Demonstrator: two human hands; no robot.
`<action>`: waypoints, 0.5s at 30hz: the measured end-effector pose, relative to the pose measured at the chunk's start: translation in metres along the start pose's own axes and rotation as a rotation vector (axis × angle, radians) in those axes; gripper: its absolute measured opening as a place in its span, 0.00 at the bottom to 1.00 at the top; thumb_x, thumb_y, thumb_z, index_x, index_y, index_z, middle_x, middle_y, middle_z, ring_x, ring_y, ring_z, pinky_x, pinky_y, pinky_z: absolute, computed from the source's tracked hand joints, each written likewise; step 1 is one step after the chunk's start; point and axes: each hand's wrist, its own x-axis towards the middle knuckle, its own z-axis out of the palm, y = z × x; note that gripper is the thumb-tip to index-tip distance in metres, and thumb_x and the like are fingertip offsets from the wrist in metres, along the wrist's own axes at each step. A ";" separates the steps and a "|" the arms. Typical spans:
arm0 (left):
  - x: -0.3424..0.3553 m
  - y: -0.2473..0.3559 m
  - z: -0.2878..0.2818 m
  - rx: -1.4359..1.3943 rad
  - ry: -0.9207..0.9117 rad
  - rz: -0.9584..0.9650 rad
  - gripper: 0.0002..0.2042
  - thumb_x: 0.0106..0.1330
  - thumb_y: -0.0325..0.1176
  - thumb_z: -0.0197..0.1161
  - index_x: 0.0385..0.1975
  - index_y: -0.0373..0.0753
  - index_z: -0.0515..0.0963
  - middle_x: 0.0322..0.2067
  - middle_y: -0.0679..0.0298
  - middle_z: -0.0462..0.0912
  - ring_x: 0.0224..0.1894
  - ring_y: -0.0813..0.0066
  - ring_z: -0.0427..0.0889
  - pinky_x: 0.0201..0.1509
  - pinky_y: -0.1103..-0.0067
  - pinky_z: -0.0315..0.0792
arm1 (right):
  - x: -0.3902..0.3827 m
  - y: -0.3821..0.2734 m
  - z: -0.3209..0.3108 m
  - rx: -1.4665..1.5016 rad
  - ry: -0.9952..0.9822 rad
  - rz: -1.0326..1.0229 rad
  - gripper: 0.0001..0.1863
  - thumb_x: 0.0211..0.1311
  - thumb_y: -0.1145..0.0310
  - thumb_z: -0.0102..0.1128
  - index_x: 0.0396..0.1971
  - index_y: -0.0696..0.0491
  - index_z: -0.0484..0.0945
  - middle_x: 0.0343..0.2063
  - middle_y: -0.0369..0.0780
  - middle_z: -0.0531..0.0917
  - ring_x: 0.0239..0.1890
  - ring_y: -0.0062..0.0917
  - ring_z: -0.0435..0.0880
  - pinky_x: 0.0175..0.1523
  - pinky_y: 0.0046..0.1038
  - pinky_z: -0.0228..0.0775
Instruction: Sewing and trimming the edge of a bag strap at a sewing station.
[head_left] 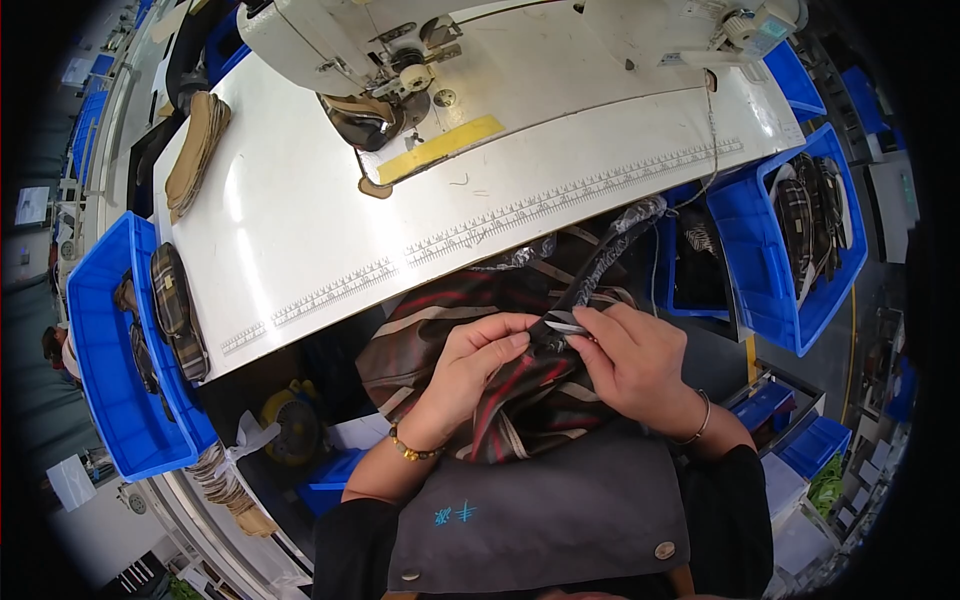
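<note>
Over my lap, my left hand [478,362] pinches the end of a dark strip [590,280] between thumb and fingertips. Beside it, my right hand [632,358] is closed on small silver snips [564,324], whose blades touch or lie close to the strip's end. Their handles are hidden in my fingers. The strip is partly wrapped in shiny, crinkled clear film and runs up toward the table edge. Under both hands lies a bunched dark cloth [400,345] with red and beige stripes.
A white sewing machine [320,40] stands on the white table [290,230], with dark pieces by its needle. Stacked tan pieces [195,150] lie at the left. Blue bins [120,400] with dark plaid pieces flank the table; another blue bin [745,240] is at right.
</note>
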 end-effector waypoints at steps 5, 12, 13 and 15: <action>-0.001 0.000 0.001 -0.033 0.003 -0.021 0.14 0.71 0.24 0.54 0.55 0.29 0.76 0.47 0.64 0.83 0.47 0.85 0.78 0.53 0.86 0.72 | -0.002 0.001 0.003 -0.027 0.016 -0.008 0.16 0.52 0.68 0.69 0.42 0.54 0.82 0.23 0.34 0.75 0.21 0.24 0.76 0.23 0.25 0.65; 0.000 0.000 0.001 -0.056 0.010 -0.025 0.14 0.72 0.24 0.54 0.54 0.28 0.76 0.47 0.63 0.83 0.47 0.84 0.79 0.54 0.85 0.73 | -0.003 0.001 0.011 -0.060 0.047 -0.024 0.16 0.51 0.69 0.69 0.41 0.55 0.82 0.23 0.34 0.74 0.20 0.23 0.76 0.23 0.25 0.65; 0.000 -0.001 0.000 -0.068 0.010 -0.027 0.14 0.72 0.24 0.54 0.55 0.28 0.76 0.46 0.63 0.83 0.46 0.84 0.79 0.54 0.85 0.73 | -0.004 0.001 0.012 -0.052 0.053 -0.024 0.16 0.51 0.69 0.69 0.41 0.55 0.82 0.23 0.34 0.74 0.20 0.24 0.76 0.23 0.25 0.65; 0.001 -0.002 -0.001 -0.081 0.010 -0.029 0.14 0.72 0.24 0.54 0.55 0.28 0.76 0.46 0.63 0.83 0.46 0.84 0.80 0.53 0.85 0.73 | -0.005 0.003 0.018 -0.044 0.060 -0.024 0.16 0.51 0.69 0.69 0.41 0.55 0.83 0.23 0.34 0.74 0.20 0.24 0.76 0.23 0.25 0.65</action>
